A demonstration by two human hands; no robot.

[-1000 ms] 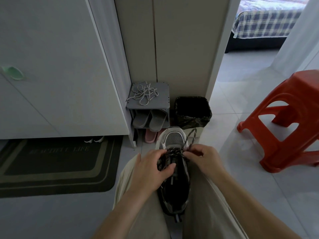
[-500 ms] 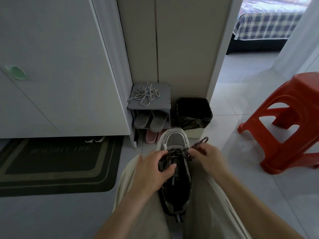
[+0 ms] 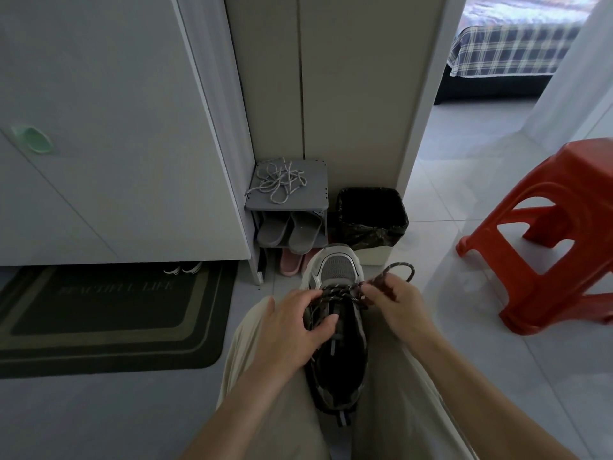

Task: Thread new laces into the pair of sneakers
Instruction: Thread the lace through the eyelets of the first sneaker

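Observation:
A grey and black sneaker (image 3: 335, 273) rests between my knees, toe pointing away. A dark speckled lace (image 3: 399, 270) crosses its lowest eyelets and loops out to the right. My left hand (image 3: 295, 323) grips the sneaker's left side, thumb over the tongue opening. My right hand (image 3: 394, 302) pinches the lace at the right eyelets, the loop standing above my fingers. A tangle of pale laces (image 3: 280, 182) lies on top of a small grey shoe rack (image 3: 318, 197) ahead.
The rack holds grey slippers (image 3: 288, 230) and pink ones below. A black-lined bin (image 3: 371, 217) stands right of it. A red plastic stool (image 3: 547, 234) is at the right, a dark doormat (image 3: 109, 313) at the left, white cabinet doors above it.
My right hand has drawn the lace out to the right, and its loop now stands farther from the toe. My left hand keeps its hold on the sneaker.

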